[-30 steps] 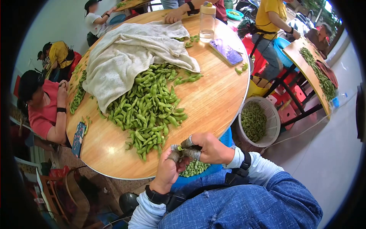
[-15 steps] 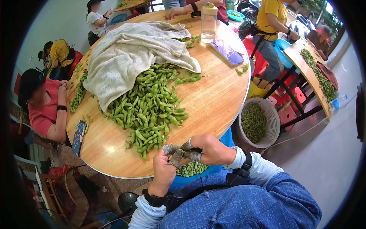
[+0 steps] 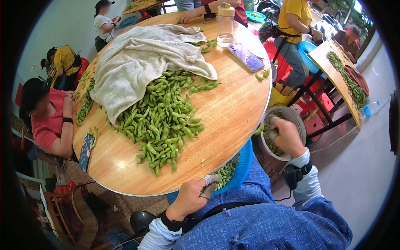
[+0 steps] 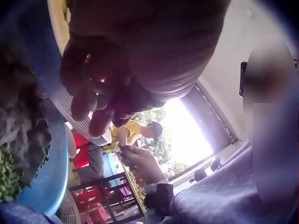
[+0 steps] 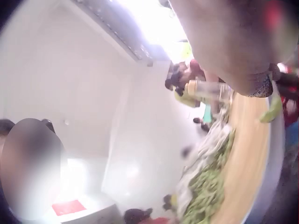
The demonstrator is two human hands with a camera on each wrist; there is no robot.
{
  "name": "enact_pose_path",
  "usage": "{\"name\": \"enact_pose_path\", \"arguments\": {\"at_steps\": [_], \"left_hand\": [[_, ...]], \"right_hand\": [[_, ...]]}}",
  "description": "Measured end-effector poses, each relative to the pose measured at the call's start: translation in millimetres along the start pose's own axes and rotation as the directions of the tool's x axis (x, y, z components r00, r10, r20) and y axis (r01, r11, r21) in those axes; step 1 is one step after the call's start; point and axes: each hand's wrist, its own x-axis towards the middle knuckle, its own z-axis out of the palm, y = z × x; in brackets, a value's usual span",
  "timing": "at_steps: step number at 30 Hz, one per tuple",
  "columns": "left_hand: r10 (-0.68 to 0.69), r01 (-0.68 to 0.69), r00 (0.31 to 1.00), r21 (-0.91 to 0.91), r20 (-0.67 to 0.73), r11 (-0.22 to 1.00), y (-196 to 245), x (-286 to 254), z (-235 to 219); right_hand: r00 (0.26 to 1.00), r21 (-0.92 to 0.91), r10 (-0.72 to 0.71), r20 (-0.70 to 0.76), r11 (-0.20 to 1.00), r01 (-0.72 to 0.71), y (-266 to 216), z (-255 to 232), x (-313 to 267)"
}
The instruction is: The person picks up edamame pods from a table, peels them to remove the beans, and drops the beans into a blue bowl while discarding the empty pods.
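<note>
Edamame pods [image 3: 166, 110]: one heap mid-table, partly under one towel [image 3: 141, 58]; too many to count.
Right hand [image 3: 288, 138]: near right, above one white basket [image 3: 294, 116]; one green pod [image 3: 259, 130] at the fingertips, pinched or just released, I cannot tell.
Left hand [image 3: 193, 193]: fingers curled in, at the left of one blue basin [image 3: 246, 162]; contents hidden from where I stand.
Shelled beans [image 3: 226, 174]: in the basin; uncountable.
Pod's fall: it shows left of the basket; my judgement, a slack pinch or early release could send it to the floor.
Basin upset: a knock from the left wrist might scatter beans.
Tabletop, far side: bottle [image 3: 225, 27], one; purple phone [image 3: 246, 57], one.
</note>
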Motion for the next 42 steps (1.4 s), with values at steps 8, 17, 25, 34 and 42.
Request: {"name": "enact_pose_path", "arguments": {"at_steps": [8, 17, 25, 34, 42], "left_hand": [[0.187, 0.029, 0.933, 0.582, -0.307, 0.813, 15.4, 46.0, -32.3], [0.319, -0.123, 0.947, 0.869, -0.042, 0.479, -4.8, 96.6, -62.4], [0.282, 0.011, 0.939, 0.833, -0.199, 0.553, 11.3, 71.7, -59.3], [-0.161, -0.029, 0.935, -0.522, -0.315, 0.852, 16.0, 38.4, -27.2], [-0.094, -0.094, 0.901, -0.401, -0.424, 0.911, 20.2, 34.4, -14.0]], "right_hand": [[0.999, 0.215, 0.035, 0.002, 0.976, -0.035, 6.8, 9.3, -6.9], [0.960, 0.434, -0.238, 0.145, 0.888, 0.155, -41.9, 42.5, -1.7], [0.926, 0.651, -0.262, 0.271, 0.759, 0.024, -62.7, 59.7, 2.3], [0.813, 0.890, -0.368, 0.450, 0.253, -0.378, -87.0, 72.9, 3.6], [0.787, 0.847, -0.326, 0.524, 0.300, -0.440, -94.0, 60.9, -1.2]]}}
